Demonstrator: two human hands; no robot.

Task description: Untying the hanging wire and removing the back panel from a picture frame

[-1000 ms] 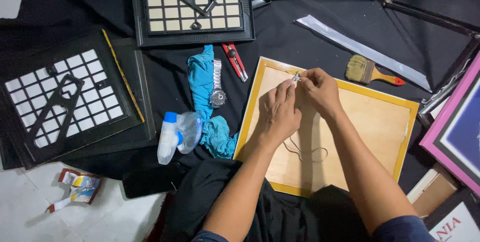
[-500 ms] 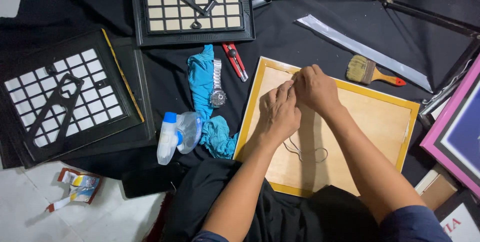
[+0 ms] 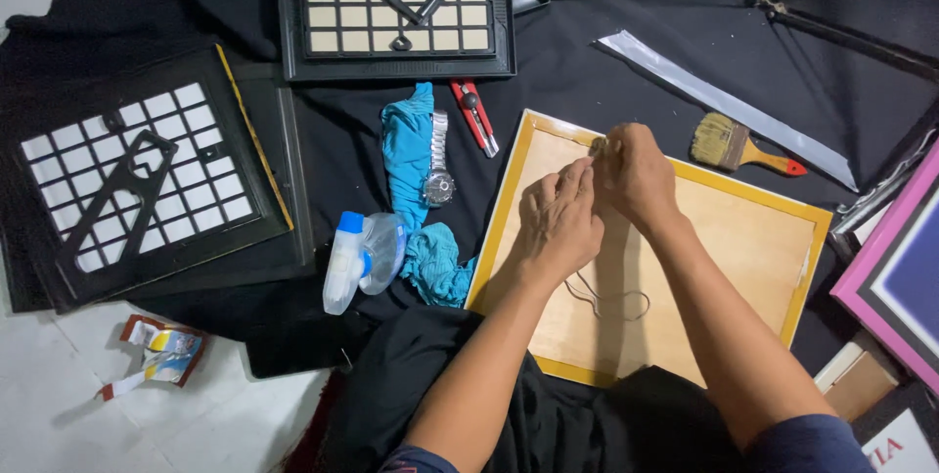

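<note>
A black cloth point(image 3: 587, 33) covers the floor, crumpled into folds nearest the person. On it lies one flat wooden board point(image 3: 743, 248) with a smooth pale face and a yellow rim, rectangular and set at a slant. A thin dark cord point(image 3: 606, 299) loops loosely on its near part. Both forearms reach out over the board and meet at its far left edge. The left hand point(image 3: 559, 221) lies knuckles up, its fingers bunched forward; the right hand point(image 3: 636, 172) curls just beyond, touching it. Fingertips of both are pinched together on something small; what it is cannot be told. Left of the board lie one clear spray bottle point(image 3: 360, 258) with a blue cap, one crumpled blue rag point(image 3: 416, 189), one steel watch point(image 3: 437, 172) and one red cutter point(image 3: 474, 116). Right of the hands lies one bristle brush point(image 3: 738, 145). Two black grid frames point(image 3: 396, 8) lie farther off.
</note>
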